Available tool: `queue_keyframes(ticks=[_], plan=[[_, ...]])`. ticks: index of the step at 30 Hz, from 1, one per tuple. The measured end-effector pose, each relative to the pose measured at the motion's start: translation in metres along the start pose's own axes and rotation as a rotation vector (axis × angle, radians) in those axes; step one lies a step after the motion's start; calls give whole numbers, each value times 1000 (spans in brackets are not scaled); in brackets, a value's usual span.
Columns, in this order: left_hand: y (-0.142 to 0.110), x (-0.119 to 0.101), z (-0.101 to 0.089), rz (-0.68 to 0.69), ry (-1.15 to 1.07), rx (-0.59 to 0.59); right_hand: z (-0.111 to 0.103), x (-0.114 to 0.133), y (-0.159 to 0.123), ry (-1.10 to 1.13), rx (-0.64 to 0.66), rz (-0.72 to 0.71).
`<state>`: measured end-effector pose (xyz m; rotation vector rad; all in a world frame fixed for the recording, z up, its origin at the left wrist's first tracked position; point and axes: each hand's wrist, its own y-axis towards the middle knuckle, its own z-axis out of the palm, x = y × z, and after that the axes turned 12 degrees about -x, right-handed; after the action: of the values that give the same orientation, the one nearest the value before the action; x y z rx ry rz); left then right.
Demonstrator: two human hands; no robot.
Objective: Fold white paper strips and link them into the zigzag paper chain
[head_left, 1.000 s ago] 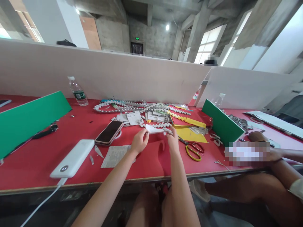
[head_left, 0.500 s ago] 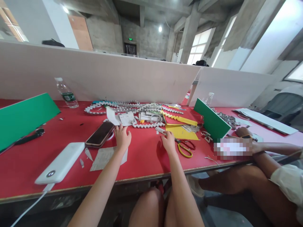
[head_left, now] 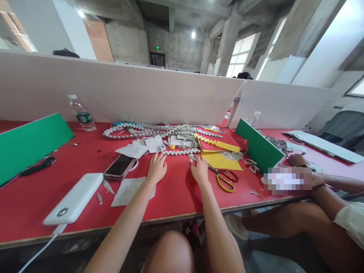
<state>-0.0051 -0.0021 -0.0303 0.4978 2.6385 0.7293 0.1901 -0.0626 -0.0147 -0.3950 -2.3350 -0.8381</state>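
Note:
My left hand (head_left: 157, 168) rests palm down, its fingers reaching forward and a little apart. Just beyond its fingertips runs a white zigzag-folded paper chain (head_left: 182, 152). My right hand (head_left: 200, 170) bends over the table with a small folded paper strip (head_left: 192, 157) at its thumb and fingertips. Left of my left hand, a white paper sheet (head_left: 133, 149) slopes down beside a dark-screened phone (head_left: 121, 165). Scissors (head_left: 226, 180) with one red and one yellow handle lie right of my right hand. Behind my hands, more grey-white folded chain (head_left: 136, 131) is heaped.
A white power bank (head_left: 74, 199) with a cable lies at left. Green boards (head_left: 257, 146) stand on both sides, and a bottle (head_left: 82, 113) is near the partition (head_left: 127, 93). Yellow paper (head_left: 223, 160) lies behind the scissors. A person's arm (head_left: 330, 180) rests at right.
My left hand has moved right, away from the white sheet. That sheet was raised and now lies lower, near the phone. My right hand stays near the small strip.

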Motion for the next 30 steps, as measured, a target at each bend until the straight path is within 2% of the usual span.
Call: queue_keyframes(ticks=[2, 7, 13, 17, 20, 24, 26, 30], plan=[[-2, 0, 2, 35, -4, 30, 3, 2, 0, -13, 34, -49], [-2, -2, 5, 22, -3, -2, 20, 13, 7, 34, 278, -209], [4, -6, 3, -5, -118, -193, 51, 42, 23, -141, 299, -226], [7, -7, 1, -121, -189, -269, 53, 44, 25, -100, 261, -279], [7, -10, -2, -148, -201, -205, 47, 41, 22, -16, 261, -252], [3, -14, -5, -104, -227, -81, 38, 41, 15, 217, 374, -153], [1, -15, -5, -90, -248, -39, 33, 39, 15, 324, 378, -93], [-3, -19, -5, -4, -318, 66, 18, 20, 32, 283, 137, 39]])
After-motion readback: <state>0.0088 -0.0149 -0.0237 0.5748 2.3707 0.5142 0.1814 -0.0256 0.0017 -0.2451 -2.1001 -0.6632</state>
